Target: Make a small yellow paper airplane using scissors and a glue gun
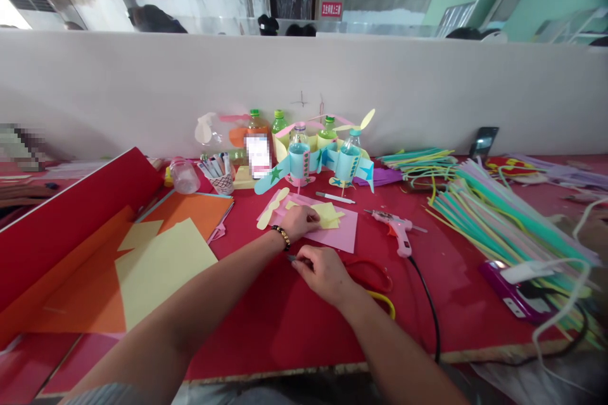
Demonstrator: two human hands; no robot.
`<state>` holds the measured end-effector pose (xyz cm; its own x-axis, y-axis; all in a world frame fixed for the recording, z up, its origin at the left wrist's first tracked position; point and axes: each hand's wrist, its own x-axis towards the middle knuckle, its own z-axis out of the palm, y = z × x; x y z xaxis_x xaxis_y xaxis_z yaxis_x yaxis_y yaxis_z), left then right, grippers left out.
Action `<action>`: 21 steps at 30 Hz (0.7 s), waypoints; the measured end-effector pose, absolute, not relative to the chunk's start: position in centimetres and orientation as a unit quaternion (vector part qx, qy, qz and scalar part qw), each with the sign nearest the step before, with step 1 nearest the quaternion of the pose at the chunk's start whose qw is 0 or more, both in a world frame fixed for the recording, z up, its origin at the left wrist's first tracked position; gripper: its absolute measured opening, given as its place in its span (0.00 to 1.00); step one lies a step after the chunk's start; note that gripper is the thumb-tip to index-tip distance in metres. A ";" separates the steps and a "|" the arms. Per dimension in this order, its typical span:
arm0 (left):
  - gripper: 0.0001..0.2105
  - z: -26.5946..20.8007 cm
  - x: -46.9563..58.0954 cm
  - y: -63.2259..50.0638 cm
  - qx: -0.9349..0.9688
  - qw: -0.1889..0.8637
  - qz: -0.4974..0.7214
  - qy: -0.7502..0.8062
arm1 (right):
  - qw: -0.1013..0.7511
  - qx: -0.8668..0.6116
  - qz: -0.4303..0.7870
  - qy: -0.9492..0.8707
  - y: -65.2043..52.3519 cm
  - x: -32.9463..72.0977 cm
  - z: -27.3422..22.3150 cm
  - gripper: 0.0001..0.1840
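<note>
My left hand [300, 221] rests over small pale-yellow paper pieces [329, 215] on a pink sheet [348, 237], its fingers curled and pinching at the yellow paper. Nearer to me, my right hand [325, 271] is closed, thumb against forefinger. A grey pointed tip [291, 257] pokes out left of those fingers and looks like a scissor blade; red scissor handles [375, 273] show behind the hand, the part between being hidden. Beside my left hand lies a yellow propeller-shaped cutout [273, 209]. A white pen [335, 197] lies just beyond the pink sheet.
Bottle planes with blue paper wings [299, 161] stand at the back by a phone [259, 155] and a pen cup [219, 174]. To the right are a pink glue gun [398, 228], coloured strips [513, 215] and a purple power strip [515, 294]. Yellow sheets [164, 272] lie left.
</note>
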<state>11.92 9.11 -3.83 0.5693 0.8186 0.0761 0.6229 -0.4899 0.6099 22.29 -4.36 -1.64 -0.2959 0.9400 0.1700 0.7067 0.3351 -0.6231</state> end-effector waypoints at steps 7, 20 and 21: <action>0.06 -3.5 12.2 8.8 0.847 0.248 0.187 0.431 | 0.263 -0.528 0.221 -0.776 -4.4 22.3 -1.5 0.08; 0.13 0.4 7.4 10.5 0.827 0.033 0.213 0.520 | 0.266 -0.515 0.224 -0.783 -4.4 22.4 -1.8 0.07; 0.13 0.4 7.0 10.5 0.828 0.026 0.205 0.522 | 0.266 -0.516 0.222 -0.783 -4.4 22.4 -1.8 0.07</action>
